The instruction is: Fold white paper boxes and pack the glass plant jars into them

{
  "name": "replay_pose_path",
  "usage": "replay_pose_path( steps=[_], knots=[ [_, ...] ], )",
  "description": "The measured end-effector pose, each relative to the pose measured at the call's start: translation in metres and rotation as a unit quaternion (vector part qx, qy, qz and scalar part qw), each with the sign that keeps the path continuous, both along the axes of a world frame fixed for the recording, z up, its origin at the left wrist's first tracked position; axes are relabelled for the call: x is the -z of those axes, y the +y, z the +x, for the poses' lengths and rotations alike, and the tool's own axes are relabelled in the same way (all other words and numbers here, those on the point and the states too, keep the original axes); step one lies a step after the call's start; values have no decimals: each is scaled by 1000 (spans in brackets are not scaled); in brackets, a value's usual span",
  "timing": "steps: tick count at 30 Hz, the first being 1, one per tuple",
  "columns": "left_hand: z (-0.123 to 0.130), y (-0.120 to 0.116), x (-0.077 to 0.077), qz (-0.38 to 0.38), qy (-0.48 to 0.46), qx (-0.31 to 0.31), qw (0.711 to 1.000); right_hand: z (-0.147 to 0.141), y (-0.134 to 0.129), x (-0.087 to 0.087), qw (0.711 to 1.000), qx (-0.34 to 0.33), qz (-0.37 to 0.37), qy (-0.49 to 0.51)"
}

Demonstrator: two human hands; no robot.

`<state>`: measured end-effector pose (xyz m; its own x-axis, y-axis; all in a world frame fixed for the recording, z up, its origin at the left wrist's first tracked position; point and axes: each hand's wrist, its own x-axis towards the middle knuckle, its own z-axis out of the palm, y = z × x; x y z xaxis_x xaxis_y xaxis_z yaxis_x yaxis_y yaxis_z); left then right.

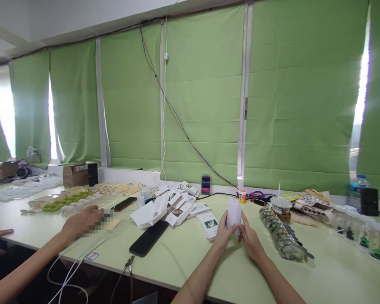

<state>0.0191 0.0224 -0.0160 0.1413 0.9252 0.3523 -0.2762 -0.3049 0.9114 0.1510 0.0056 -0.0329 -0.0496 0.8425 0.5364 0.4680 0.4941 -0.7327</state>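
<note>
A small white box (233,213) stands upright between my two hands, over the table near the middle right. My left hand (224,233) wraps round its left side, with the thumb across the lower front. At its right side and lower edge my right hand (249,238) holds it with bent fingers. Just left of my hands lies a white carton with a green picture (208,225). Beyond that is a loose pile of white cartons (179,207), some with printed pictures. To the right of my hands runs a row of round clear containers (280,236).
A black phone (148,237) lies left of the cartons. Another person's hand (85,220) reaches over the table by white cables. A cup with a straw (280,205), folded cloths (315,207) and clear cups (364,236) stand at the right. A small orange-white tub (242,196) is behind my hands.
</note>
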Motion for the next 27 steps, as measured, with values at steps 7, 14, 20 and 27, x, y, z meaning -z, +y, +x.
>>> replay_pose_path(
  steps=[7,14,20,27],
  knots=[
    [0,3,3,63,32,1,997,2,1,2,1000,-16,11,6],
    [1,3,4,68,45,15,997,0,-4,-6,993,26,66,95],
    [0,6,12,70,113,-32,991,6,1,-6,987,16,70,147],
    [0,10,15,93,154,-63,982,6,3,-6,981,39,139,129]
  ],
)
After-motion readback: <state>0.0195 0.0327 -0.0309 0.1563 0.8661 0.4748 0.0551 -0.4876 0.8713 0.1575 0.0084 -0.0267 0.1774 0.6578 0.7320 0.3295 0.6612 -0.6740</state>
